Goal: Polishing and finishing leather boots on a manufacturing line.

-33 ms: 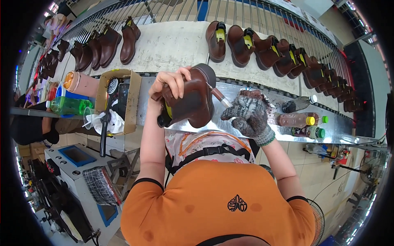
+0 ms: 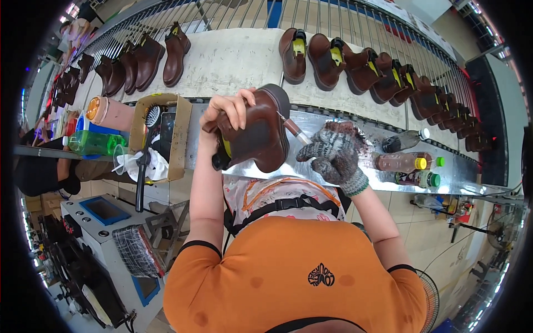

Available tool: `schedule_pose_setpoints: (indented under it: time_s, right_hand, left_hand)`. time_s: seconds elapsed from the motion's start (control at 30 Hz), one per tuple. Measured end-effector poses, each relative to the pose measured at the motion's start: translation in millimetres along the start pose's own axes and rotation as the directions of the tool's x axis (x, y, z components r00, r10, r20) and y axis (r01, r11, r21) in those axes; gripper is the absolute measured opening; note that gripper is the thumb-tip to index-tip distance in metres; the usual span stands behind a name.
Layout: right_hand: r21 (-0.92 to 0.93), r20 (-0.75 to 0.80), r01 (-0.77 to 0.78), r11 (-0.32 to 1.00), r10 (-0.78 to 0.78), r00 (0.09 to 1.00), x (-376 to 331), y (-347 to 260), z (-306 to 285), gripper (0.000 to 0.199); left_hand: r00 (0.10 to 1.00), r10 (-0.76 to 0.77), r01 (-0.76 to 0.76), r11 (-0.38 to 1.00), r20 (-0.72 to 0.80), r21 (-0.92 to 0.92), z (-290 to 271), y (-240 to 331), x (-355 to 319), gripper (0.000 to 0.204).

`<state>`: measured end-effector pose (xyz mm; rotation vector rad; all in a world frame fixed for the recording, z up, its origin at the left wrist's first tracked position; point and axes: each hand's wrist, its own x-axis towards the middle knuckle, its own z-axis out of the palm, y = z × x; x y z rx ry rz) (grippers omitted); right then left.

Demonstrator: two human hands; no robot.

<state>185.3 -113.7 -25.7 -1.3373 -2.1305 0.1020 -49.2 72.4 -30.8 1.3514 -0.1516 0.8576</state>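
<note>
A dark brown ankle boot (image 2: 252, 133) is held up over the near edge of the metal bench, tipped on its side with its sole facing right. My bare left hand (image 2: 229, 112) grips it by the upper, fingers wrapped over the leather. My right hand (image 2: 335, 157), in a stained grey knitted glove, is closed around a small paint brush (image 2: 297, 132) with a brown ferrule area and pale handle. The brush tip touches the boot, or nearly so, close to the edge where upper meets sole. Part of the handle is hidden by the gloved fingers.
Brown boots (image 2: 327, 61) stand in rows along the pale conveyor (image 2: 233, 58) beyond the bench. A cardboard box (image 2: 179, 133) with a black hairbrush (image 2: 145, 150) sits at left, beside a green bottle (image 2: 97, 143). Several bottles (image 2: 400, 161) lie at right.
The gloved hand and brush have shifted very slightly to the left. My left hand and the boot have tilted a little, with the grip unchanged.
</note>
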Motion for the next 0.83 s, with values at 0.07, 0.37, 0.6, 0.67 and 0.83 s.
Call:
schedule_pose_setpoints:
  time_s: [0.07,0.37,0.6,0.67,0.83]
  right_hand:
    - [-0.007,0.009,-0.018,1.000,0.018,1.000,0.3,2.7,19.4,0.015]
    - [0.182,0.110,-0.109,0.977,0.089,0.990,-5.0,11.2,68.9,0.028]
    - [0.342,0.142,-0.236,0.910,0.199,0.970,-31.8,24.9,101.6,0.022]
    - [0.318,0.137,-0.232,0.919,0.198,0.971,-34.5,21.6,103.0,0.022]
    - [0.305,0.091,-0.214,0.928,0.195,0.977,-47.4,27.3,115.3,0.010]
  left_hand:
    - [0.999,0.003,-0.005,0.999,-0.050,-0.039,-14.9,-4.9,-6.5,0.062]
    - [0.935,-0.090,-0.020,0.953,-0.344,-0.301,-68.7,-15.0,-38.1,0.063]
    - [0.850,-0.211,0.015,0.925,-0.482,-0.380,-104.5,-25.7,-53.4,0.063]
    - [0.828,-0.228,0.029,0.930,-0.513,-0.367,-117.3,-27.6,-60.3,0.063]
    - [0.755,-0.308,0.089,0.923,-0.579,-0.376,-130.1,-29.7,-63.7,0.067]
